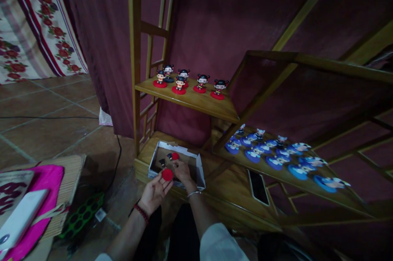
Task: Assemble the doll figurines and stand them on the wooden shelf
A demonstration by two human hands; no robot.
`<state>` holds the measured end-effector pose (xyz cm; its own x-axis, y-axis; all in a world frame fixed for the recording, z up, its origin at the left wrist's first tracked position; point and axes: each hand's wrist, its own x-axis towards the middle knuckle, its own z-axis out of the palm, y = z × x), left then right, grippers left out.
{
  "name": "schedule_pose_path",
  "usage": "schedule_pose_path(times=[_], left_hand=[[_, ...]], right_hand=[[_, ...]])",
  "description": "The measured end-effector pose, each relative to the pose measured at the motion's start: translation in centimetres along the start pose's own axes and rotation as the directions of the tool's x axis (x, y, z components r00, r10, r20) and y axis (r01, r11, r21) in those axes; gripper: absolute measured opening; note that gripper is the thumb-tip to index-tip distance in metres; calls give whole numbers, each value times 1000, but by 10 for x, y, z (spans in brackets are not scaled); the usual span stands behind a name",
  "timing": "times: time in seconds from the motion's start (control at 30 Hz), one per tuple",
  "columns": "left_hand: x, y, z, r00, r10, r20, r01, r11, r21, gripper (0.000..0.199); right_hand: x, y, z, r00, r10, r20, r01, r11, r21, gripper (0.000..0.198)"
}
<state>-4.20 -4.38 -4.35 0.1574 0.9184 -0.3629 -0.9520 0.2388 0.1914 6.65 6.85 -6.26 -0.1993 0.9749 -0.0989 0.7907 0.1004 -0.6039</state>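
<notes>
My left hand [153, 192], palm up with a red bead bracelet on the wrist, holds a round red disc [167, 175] at its fingertips, over the near edge of an open cardboard box [201, 173]. My right hand [183, 171], wearing a silver bangle, reaches into that box with its fingers bent together; whatever they pinch is hidden. Close to its fingertips in the box lie a small figurine with a red base [174, 156] and a dark small piece [162, 162].
Above the box, several figurines on red bases [201, 82] stand on a wooden shelf [196, 103]. Several blue-based figurines [254, 153] fill a shelf to the right. A phone [258, 187] lies on the lower board. Left are cardboard with a pink item [57, 175] and a black cable [118, 158].
</notes>
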Motion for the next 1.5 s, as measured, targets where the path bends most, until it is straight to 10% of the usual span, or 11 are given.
schedule_pose_path(times=[1.5], left_hand=[[6,5,1,983,-21,182,38,995,-91,37]], right_hand=[[49,-14,22,999,37,30,-24,938,-345,20]])
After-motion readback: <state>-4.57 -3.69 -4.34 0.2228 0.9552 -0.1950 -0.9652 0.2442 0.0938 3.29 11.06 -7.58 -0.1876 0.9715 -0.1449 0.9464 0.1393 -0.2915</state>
